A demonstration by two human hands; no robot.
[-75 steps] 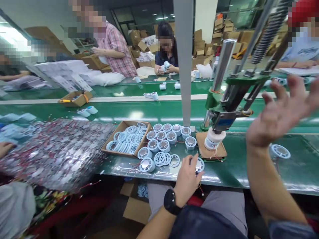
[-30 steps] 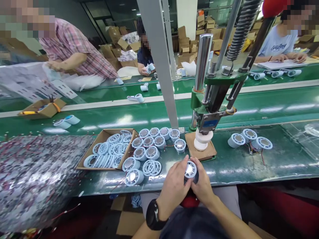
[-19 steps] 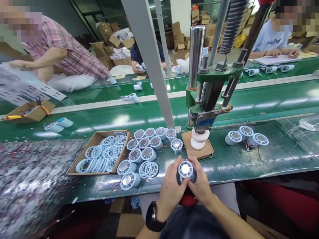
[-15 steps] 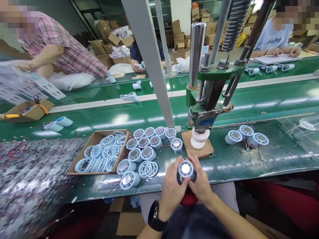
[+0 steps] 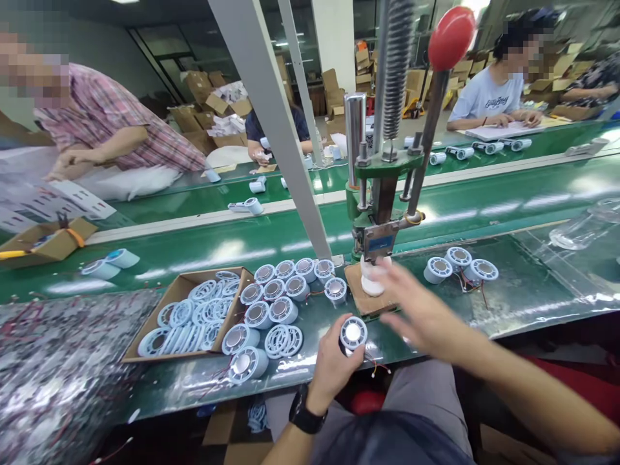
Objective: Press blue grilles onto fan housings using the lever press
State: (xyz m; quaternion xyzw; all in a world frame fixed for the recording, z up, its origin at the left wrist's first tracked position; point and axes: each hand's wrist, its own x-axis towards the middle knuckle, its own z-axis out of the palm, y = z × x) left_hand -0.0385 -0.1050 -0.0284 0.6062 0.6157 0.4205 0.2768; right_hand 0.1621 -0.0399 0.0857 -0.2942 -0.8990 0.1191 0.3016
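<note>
Left hand (image 5: 334, 365): fingers (image 5: 330, 334) wrapped round a round housing (image 5: 352, 333), held upright over the near edge of the desk (image 5: 523, 284). The housing is a short pale-blue plastic cylinder with a spoked face and a shiny metal disc at its centre. Thin red wires (image 5: 374, 368) trail from it. A black wristwatch (image 5: 305, 413) sits on the wrist.

Right hand (image 5: 419, 313): blurred, fingers (image 5: 393, 274) spread wide, holding nothing. It hovers just beside a white cylinder (image 5: 372, 283) that stands on a brown cardboard pad (image 5: 358, 300) under a green hand press (image 5: 382, 194) with a steel column and a glossy red knob (image 5: 451, 37).

Left of the pad there is a cluster of like housings (image 5: 283, 290). Beyond it is a cardboard tray (image 5: 181, 284) of flat spoked rings (image 5: 194, 316).
</note>
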